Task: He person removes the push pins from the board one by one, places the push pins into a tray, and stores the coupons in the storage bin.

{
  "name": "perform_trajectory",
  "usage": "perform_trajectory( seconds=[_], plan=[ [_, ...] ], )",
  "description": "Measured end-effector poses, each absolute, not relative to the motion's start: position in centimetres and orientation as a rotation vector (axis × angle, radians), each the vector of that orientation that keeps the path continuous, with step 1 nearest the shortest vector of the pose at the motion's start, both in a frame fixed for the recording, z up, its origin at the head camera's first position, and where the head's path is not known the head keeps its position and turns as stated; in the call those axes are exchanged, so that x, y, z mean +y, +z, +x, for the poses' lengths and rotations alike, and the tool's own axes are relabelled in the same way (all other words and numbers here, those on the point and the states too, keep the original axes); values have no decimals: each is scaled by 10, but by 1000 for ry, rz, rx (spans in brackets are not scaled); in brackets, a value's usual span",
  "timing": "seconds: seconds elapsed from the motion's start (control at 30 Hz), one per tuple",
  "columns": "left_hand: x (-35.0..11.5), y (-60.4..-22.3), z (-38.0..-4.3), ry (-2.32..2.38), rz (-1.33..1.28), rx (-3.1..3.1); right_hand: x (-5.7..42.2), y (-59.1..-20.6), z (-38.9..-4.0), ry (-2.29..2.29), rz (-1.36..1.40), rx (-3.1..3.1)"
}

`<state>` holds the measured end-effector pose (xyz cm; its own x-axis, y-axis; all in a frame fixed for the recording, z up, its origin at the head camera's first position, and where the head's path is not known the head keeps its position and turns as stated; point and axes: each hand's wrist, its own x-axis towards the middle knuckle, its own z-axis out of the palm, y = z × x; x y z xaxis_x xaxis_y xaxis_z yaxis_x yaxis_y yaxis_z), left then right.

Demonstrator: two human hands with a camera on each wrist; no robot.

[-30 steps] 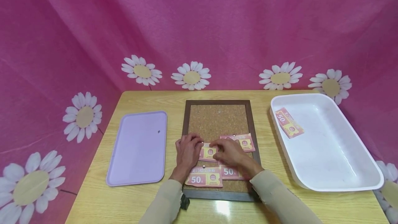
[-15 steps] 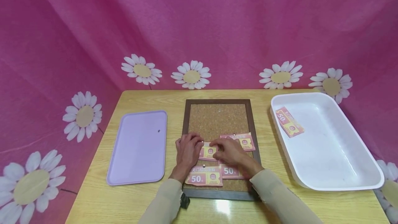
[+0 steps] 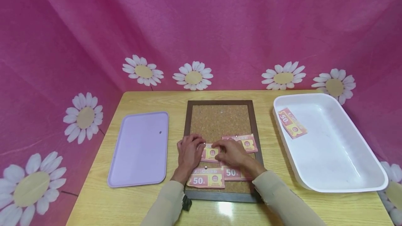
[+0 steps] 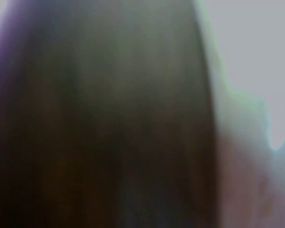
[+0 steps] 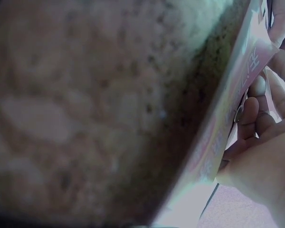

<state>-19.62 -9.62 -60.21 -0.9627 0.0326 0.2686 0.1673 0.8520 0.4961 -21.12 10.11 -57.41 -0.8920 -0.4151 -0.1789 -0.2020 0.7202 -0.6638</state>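
Pink-and-yellow coupon (image 3: 210, 154) over the framed corkboard (image 3: 220, 121): the left hand (image 3: 190, 151) grips its nine-o'clock end, the right hand (image 3: 231, 152) pinches its three-o'clock end.

Middle coupon (image 3: 209, 154), left end seemingly covered

- The left sleeve (image 3: 169, 194) is light beige, plain and long, ending at the wrist.
- The right sleeve (image 3: 282, 194) matches it in colour, with soft creases and a few small dark marks near its cuff (image 3: 263, 180).
- A small, blocky black piece (image 3: 186, 204) sits against the left sleeve's inner edge; its details are too small to tell.
- The left hand (image 3: 189, 152) and right hand (image 3: 230, 152) are bare, with fingers uncovered.
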Motion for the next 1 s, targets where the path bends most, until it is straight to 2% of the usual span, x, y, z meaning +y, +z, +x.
perform_trajectory(
  seconds=[0.6,1.0],
  plan=[
    [-95,-605,-197,-686,-192,-2736,100,-576,-212,-1001,-425,2582],
    [-96,-606,-196,-674,-175,-2748,99,-577,-214,-960,-481,2606]
  ],
)
